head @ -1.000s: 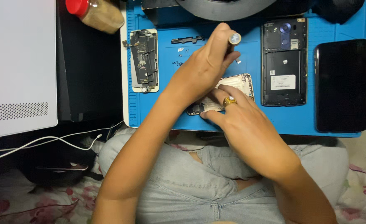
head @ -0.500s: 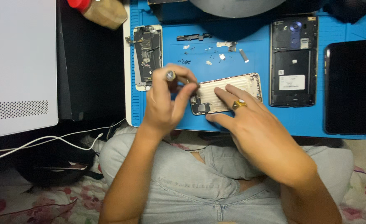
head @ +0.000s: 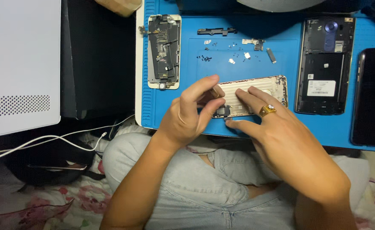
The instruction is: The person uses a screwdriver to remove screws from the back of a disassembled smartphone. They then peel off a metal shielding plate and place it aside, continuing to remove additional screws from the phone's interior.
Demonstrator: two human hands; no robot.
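A gold phone shell [head: 255,91] lies on the blue mat [head: 281,127], near the mat's near edge and about mid-way across it. The right hand [head: 276,136] rests on it: fingers spread flat, pressing the shell down, a gold ring [head: 267,110] on one finger. Its grip is apart, holding nothing. The left hand [head: 191,113] sits at the shell's left end, thumb and fingers curled toward each other over a small dark part [head: 222,111] at that corner; whether the grip is clamped on anything I cannot tell.

Far left on the mat lies a phone screen [head: 164,51] with its inner side up. Between it and the shell, further off, loose screws and small plates [head: 234,53] are scattered, with a dark bracket [head: 216,31] beyond them. To the right lies an open black phone [head: 325,64] with its back removed, and at the right edge a dark phone [head: 372,96] lies screen up. Left of the mat stands a white box [head: 19,64], with white cables [head: 51,138] running below it. The person's jeans [head: 187,179] fill the near side.
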